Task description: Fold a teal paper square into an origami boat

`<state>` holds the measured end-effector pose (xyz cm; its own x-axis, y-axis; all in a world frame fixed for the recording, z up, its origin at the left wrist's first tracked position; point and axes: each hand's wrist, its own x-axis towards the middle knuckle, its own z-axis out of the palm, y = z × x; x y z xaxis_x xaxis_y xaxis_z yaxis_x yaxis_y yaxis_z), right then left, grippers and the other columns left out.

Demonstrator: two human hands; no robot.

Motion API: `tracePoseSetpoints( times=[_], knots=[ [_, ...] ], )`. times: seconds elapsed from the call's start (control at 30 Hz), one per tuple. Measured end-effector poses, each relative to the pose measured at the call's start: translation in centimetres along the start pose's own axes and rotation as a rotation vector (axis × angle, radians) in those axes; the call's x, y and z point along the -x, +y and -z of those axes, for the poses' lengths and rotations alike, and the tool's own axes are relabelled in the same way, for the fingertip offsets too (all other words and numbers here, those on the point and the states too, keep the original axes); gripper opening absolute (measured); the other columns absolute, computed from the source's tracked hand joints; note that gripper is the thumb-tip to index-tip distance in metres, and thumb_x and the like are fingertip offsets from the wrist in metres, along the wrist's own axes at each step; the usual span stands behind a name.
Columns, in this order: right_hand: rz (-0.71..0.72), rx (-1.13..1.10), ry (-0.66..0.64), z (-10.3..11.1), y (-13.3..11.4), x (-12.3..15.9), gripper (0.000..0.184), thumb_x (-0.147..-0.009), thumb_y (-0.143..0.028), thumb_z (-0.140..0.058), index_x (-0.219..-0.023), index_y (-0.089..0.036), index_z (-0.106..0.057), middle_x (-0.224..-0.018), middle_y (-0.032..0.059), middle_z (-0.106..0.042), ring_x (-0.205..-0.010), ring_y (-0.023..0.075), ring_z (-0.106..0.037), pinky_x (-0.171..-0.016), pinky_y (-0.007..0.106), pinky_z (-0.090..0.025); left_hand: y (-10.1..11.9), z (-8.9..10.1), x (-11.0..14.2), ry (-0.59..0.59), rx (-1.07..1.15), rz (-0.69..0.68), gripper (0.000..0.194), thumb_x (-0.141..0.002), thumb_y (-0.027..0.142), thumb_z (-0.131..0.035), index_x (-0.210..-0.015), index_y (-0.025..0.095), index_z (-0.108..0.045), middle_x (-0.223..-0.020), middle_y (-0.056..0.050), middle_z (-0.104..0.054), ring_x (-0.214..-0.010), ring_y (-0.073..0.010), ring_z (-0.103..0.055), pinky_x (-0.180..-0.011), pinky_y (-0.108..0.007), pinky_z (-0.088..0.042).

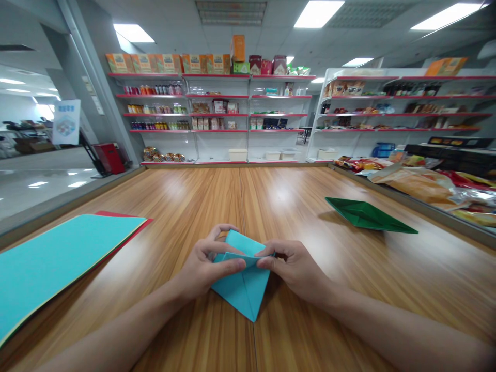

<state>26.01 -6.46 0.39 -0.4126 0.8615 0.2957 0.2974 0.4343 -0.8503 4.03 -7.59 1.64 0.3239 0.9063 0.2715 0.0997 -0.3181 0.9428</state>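
Observation:
A piece of light blue folded paper [243, 281] is held between my two hands just above the wooden table, one pointed corner toward me and creases running across it. My left hand [211, 258] grips its left side, with the thumb on the near face and the fingers behind or inside the fold. On the right edge, my right hand [290, 261] pinches the paper between thumb and forefinger. The upper layer stands slightly apart from the lower one between the hands. Parts of the left fingers are hidden by the paper.
Coloured paper sheets [70, 253], blue on top with red beneath, lie at the left. A green folded paper boat [366, 216] rests on the table [186, 201] at the right. Packaged goods [422, 188] line the right edge. Stocked shelves [217, 114] stand beyond.

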Motion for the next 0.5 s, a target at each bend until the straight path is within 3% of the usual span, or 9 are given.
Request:
tracePoseSetpoints(
  times=[0.17, 0.27, 0.37, 0.5],
  knots=[
    [0.016, -0.069, 0.017, 0.05, 0.17, -0.07, 0.017, -0.082, -0.033, -0.065, -0.074, -0.019, -0.070, -0.074, 0.0002, -0.068, -0.070, 0.0141, -0.059, -0.063, 0.024, -0.043, 0.29, -0.16, -0.15, -0.027, -0.075, 0.027, 0.027, -0.070, 0.039, -0.076, -0.092, 0.025, -0.076, -0.121, -0.010, -0.051, -0.128, -0.0330, -0.030, -0.102, -0.045, -0.031],
    [0.022, -0.075, 0.021, 0.06, 0.03, 0.05, 0.019, -0.083, -0.033, -0.064, -0.073, -0.018, -0.069, -0.072, 0.0005, -0.067, -0.069, 0.0143, -0.058, -0.062, 0.025, -0.043, 0.30, -0.15, -0.37, -0.056, -0.024, 0.067, 0.038, -0.067, 0.040, -0.077, -0.103, 0.026, -0.072, -0.122, -0.009, -0.052, -0.123, -0.0320, -0.039, -0.099, -0.044, -0.033],
    [0.038, -0.077, 0.013, 0.07, -0.22, 0.16, 0.020, -0.084, -0.033, -0.063, -0.071, -0.018, -0.067, -0.071, 0.0007, -0.066, -0.068, 0.0141, -0.057, -0.062, 0.025, -0.042, 0.27, -0.19, -0.48, -0.100, 0.084, 0.102, 0.035, -0.069, 0.039, -0.076, -0.101, 0.024, -0.073, -0.107, -0.008, -0.061, -0.104, -0.0282, -0.055, -0.090, -0.041, -0.041],
    [0.054, -0.080, 0.006, 0.08, -0.30, 0.19, 0.024, -0.085, -0.034, -0.062, -0.068, -0.017, -0.064, -0.070, 0.0005, -0.063, -0.066, 0.0133, -0.055, -0.060, 0.025, -0.040, 0.66, -0.41, -0.30, -0.094, 0.086, 0.096, 0.022, -0.074, 0.036, -0.073, -0.088, 0.019, -0.076, -0.096, -0.008, -0.066, -0.092, -0.0251, -0.059, -0.080, -0.035, -0.045]
  ],
)
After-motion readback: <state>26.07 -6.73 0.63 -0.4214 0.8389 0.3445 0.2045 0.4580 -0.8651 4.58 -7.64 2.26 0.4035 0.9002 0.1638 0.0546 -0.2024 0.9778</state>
